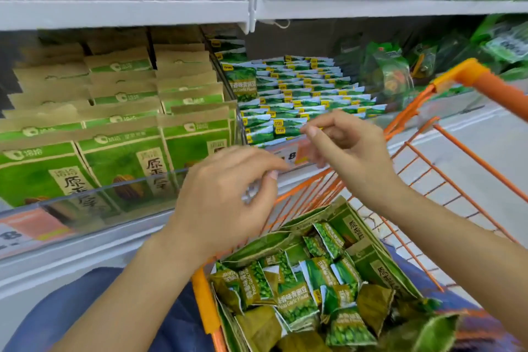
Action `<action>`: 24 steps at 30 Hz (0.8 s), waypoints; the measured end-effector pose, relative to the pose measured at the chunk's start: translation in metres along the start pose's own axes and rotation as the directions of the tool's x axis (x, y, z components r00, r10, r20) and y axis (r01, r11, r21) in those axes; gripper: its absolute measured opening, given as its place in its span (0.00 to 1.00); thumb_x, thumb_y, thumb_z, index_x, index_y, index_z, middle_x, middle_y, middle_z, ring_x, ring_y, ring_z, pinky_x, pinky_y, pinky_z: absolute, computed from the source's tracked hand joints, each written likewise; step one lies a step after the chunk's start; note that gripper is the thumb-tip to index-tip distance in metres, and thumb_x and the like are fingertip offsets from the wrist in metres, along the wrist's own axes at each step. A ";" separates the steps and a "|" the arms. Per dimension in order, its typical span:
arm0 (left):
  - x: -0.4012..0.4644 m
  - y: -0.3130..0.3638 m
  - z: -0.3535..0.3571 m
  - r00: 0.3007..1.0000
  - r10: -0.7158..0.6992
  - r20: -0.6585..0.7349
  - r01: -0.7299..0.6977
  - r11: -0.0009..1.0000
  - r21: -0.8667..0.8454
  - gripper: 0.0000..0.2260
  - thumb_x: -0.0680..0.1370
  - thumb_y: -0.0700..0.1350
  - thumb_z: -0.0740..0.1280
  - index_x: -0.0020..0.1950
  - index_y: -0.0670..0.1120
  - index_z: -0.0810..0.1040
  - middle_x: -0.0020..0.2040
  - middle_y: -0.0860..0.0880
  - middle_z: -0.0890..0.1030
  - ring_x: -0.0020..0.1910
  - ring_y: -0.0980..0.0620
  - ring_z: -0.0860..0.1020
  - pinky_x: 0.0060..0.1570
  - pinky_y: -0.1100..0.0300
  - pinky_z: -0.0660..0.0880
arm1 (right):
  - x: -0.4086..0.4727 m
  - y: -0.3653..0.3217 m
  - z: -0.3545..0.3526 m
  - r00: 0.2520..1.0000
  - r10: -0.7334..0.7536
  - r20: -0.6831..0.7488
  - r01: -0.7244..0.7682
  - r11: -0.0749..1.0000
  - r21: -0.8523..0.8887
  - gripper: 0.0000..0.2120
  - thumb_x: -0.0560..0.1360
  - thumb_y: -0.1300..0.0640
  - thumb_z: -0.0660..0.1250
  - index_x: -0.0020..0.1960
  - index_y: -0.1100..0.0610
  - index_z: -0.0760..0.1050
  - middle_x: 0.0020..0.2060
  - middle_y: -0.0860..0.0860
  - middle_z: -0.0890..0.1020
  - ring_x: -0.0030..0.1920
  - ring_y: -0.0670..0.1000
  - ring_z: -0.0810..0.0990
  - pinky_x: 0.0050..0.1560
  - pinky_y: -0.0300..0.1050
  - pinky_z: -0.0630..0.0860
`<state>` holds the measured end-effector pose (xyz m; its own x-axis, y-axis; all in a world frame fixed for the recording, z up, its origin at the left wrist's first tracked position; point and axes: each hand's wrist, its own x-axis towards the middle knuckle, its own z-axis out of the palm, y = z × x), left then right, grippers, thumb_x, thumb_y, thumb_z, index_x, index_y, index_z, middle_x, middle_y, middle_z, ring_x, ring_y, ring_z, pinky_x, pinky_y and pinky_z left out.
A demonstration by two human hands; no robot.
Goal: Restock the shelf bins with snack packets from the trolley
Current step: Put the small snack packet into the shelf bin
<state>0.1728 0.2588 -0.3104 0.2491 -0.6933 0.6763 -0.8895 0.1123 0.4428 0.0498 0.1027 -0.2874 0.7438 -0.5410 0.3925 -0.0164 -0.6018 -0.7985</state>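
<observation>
A: Two hands are up between the shelf and the trolley. The left hand has loosely bent fingers and holds nothing that I can see. The right hand has its thumb and finger pressed together at the front edge of the clear plastic bin of small green pea packets. It may pinch a packet corner there, but I cannot tell.

B: Where are the snacks that must go in?

A: Lots of small green crinkly pea packets lie in a heap in the orange wire trolley, low down, just under the hands. Some flat green and brown paper packets lie with them.

B: So what is the good way to do it?

A: I think you pick up a few small ones at a time. Stand them in rows like the others, all facing front. Put them near the front, where the bin looks less full. The big green and brown paper bags in the left bin are a different snack, so do not mix them.
</observation>
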 end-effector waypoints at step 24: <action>-0.013 0.002 0.015 0.913 -0.120 0.390 0.117 0.993 0.032 0.12 0.77 0.51 0.60 0.53 0.53 0.82 0.53 0.59 0.80 0.50 0.56 0.79 0.43 0.54 0.78 | -0.113 0.064 0.070 0.538 -0.125 0.834 0.740 0.543 -0.396 0.09 0.63 0.58 0.76 0.40 0.57 0.78 0.26 0.48 0.74 0.22 0.49 0.71 0.18 0.36 0.63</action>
<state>0.1619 0.2572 -0.3265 0.1847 -0.9239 0.3351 -0.8662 0.0081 0.4997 0.0119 0.1664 -0.4149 0.9592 0.2740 -0.0696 0.2771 -0.9601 0.0382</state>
